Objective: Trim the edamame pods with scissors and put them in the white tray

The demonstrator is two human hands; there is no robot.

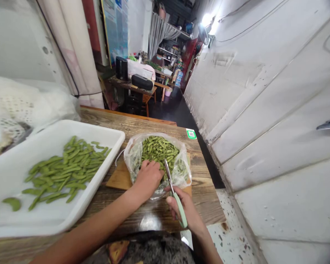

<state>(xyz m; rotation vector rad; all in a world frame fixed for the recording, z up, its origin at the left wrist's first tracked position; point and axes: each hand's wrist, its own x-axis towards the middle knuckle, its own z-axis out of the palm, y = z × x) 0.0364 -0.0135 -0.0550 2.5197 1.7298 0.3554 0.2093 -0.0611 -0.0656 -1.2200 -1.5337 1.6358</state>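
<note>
A clear plastic bag [129, 147], its mouth spread wide, is filled with green edamame pods [160, 147]. My left hand [149, 178] reaches over the near rim with its fingers curled down among the pods; the fingertips are hidden, and I cannot make out what they hold. Closed round scissors [178, 205] with pale green handles is my right hand [185, 205], at the near right of the bag. The scissor blades point up and away over the pods, near my left fingers. More edamame pods [77, 165] lie loose in a white plastic tray [118, 137] on the left.
Beneath the bag, a wooden board [118, 178] rests on the wood-grain table [206, 198]. A green QR-code card [191, 133] is near the far right corner. Plastic bags [44, 102] sit behind the tray. Farther back are a cluttered table [123, 85] and a person. A white wall [264, 110] runs along the right.
</note>
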